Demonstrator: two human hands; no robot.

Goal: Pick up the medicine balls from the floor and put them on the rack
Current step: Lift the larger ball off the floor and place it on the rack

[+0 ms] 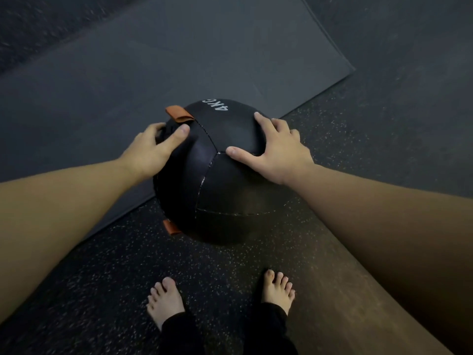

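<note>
The black medicine ball [217, 175] marked "4KG" had orange tabs and sat by the mat's edge.

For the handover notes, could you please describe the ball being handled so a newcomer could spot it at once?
On the speckled floor, by the corner of the dark mat and ahead of the person's bare feet, sits one large black ball. The left hand and right hand press its two sides. It alone bears white "4KG" lettering and orange tabs.
</note>
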